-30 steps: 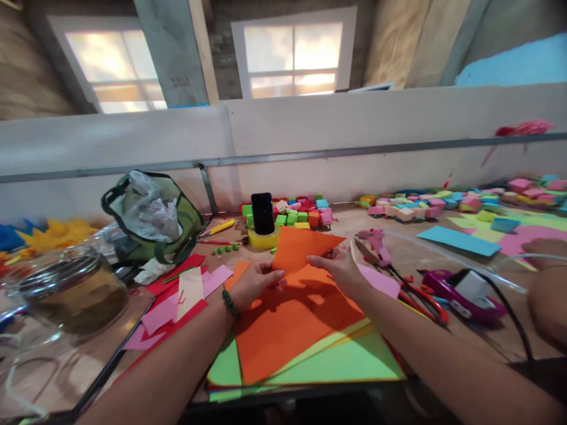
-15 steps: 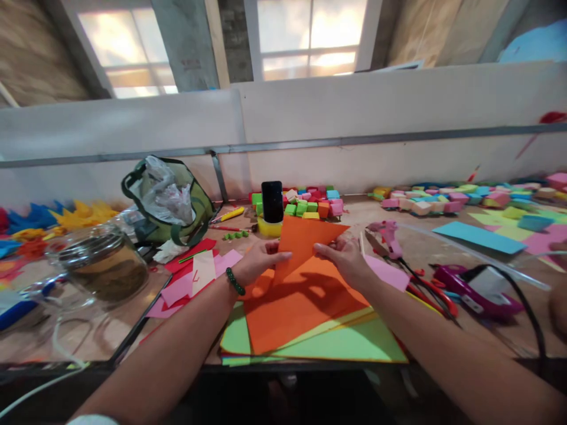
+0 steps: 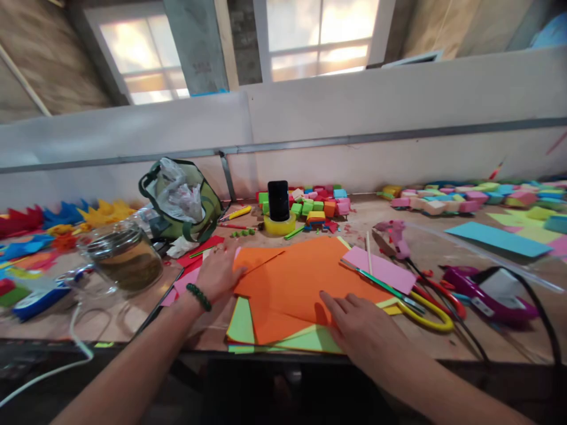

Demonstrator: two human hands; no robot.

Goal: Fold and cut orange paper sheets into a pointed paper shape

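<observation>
An orange paper sheet (image 3: 305, 277) lies flat on a stack of orange and green sheets (image 3: 241, 321) at the table's near edge. My left hand (image 3: 219, 274), with a green bead bracelet at the wrist, rests open on the sheet's left corner, fingers flat. Over the sheet's lower right part my right hand (image 3: 358, 327) lies open, fingers stretched and pressing down. Neither hand holds anything.
Yellow-handled scissors (image 3: 416, 307) and a pink sheet (image 3: 381, 268) lie right of the stack, with glue guns (image 3: 396, 233) beyond. A phone (image 3: 279, 200) stands in a tape roll before coloured paper cubes (image 3: 316, 206). A glass jar (image 3: 124, 260) and green bag (image 3: 181, 198) sit left.
The folded orange paper that both hands held up now lies flat on the stack. My left hand moved left onto its corner and my right hand dropped toward the near edge.
</observation>
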